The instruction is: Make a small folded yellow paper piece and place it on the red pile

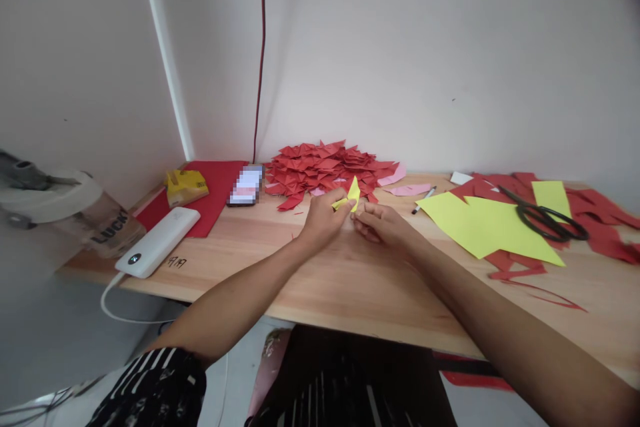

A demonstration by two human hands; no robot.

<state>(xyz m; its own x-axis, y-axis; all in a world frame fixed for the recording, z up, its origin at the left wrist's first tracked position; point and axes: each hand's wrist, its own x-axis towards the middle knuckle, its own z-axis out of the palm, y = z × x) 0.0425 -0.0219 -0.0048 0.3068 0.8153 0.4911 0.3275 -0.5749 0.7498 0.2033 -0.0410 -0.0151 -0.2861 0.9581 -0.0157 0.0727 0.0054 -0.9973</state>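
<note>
Hands [323, 217] [383, 223] at wooden table [320, 287], pale walls [425, 47]

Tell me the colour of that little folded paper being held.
The folded paper is yellow; the head view shows it.

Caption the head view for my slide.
Left hand holds folded yellow paper, right hand at its lower end, red paper heap behind.

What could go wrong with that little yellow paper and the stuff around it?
The yellow folded paper is small and pinched in the left hand, with the right hand close against it, so it might crease wrongly or tear.

The heap of red paper pieces is just behind the hands; a bump could scatter some.

The white cable hangs past the table's edge; a snag might pull the power bank down.
</note>
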